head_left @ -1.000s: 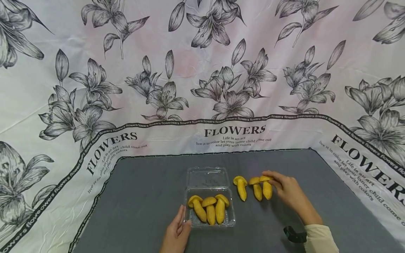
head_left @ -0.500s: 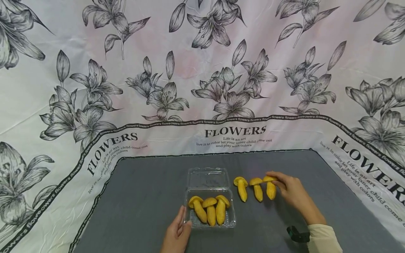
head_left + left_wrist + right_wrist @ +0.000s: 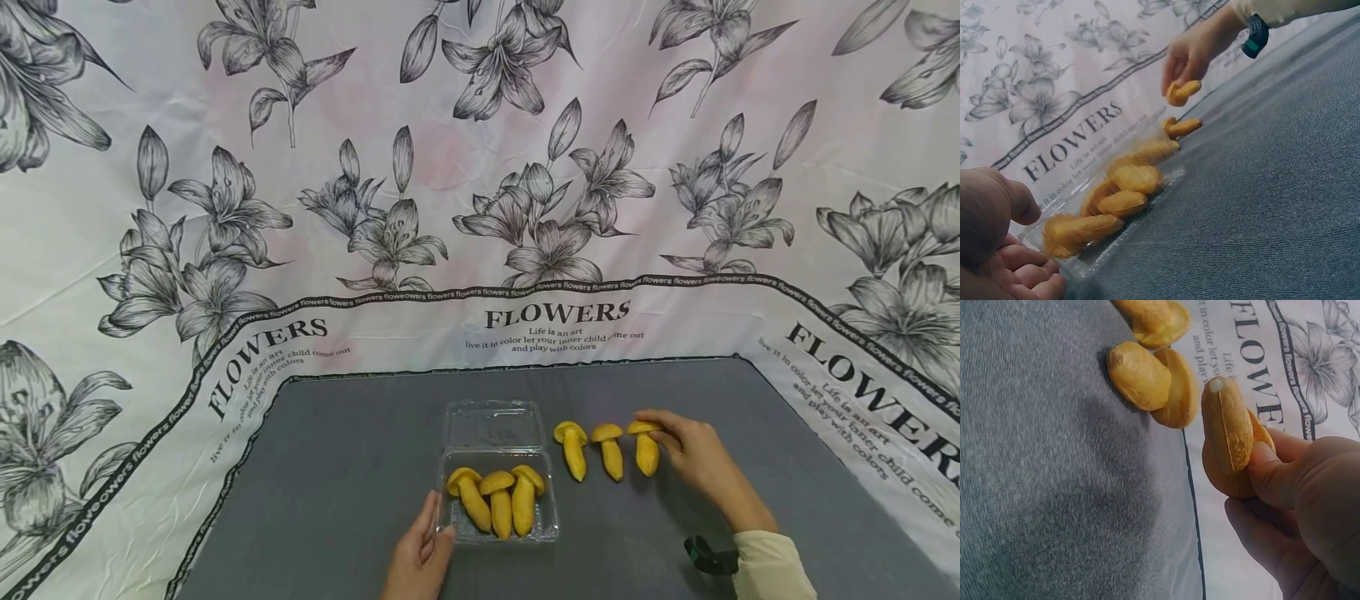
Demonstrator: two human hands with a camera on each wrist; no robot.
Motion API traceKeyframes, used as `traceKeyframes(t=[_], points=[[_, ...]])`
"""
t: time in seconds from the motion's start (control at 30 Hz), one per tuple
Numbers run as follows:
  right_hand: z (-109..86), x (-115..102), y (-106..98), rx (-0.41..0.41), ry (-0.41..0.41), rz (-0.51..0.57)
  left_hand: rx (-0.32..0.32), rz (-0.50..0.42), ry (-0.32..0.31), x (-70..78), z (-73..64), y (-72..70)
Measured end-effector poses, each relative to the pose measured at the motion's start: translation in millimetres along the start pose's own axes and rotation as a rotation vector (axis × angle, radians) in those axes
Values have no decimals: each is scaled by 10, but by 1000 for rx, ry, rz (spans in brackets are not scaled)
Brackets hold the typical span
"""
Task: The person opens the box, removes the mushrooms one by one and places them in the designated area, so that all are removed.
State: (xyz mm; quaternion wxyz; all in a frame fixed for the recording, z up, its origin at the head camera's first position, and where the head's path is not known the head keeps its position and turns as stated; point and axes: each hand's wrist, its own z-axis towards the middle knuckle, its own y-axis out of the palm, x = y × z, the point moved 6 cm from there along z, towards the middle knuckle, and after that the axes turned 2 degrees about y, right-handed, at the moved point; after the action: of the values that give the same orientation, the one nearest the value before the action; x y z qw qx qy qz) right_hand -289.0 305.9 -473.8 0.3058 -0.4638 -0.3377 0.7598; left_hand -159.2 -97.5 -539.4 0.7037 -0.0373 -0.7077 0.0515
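An open clear plastic clamshell box [image 3: 553, 533] stands at the front middle, with three yellow mushrooms [image 3: 500, 504] lying side by side in it, stems toward me. My left hand [image 3: 420, 550] grips the box's left side, fingers curled along the wall and thumb at the near corner. To the right, my right hand [image 3: 693, 454] pinches another yellow mushroom [image 3: 1229, 425] by its cap between thumb and fingers. In the left wrist view that mushroom hangs above the table. Two more mushrooms, a left one [image 3: 575, 458] and a middle one [image 3: 612, 458], lie between it and the box.
The box's lid [image 3: 491, 423] is folded back, away from me. Grey cloth [image 3: 337, 467] covers the table. Behind and at both sides rises a white flower-print cloth [image 3: 555, 321]. A dark band [image 3: 711, 557] sits at the right wrist.
My right hand has moved slightly right with its mushroom, widening the gap to the middle mushroom. The left hand and the box stay in place.
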Motion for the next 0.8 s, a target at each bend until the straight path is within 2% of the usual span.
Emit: traceKeyframes(t=[0.37, 0.6, 0.8], points=[[29, 83, 41, -53, 23, -18, -10, -14, 17, 8, -4, 4], [51, 67, 62, -51, -17, -52, -29, -7, 12, 4, 12, 5], [76, 90, 90, -67, -19, -65, -23, 1, 14, 14, 11, 3]])
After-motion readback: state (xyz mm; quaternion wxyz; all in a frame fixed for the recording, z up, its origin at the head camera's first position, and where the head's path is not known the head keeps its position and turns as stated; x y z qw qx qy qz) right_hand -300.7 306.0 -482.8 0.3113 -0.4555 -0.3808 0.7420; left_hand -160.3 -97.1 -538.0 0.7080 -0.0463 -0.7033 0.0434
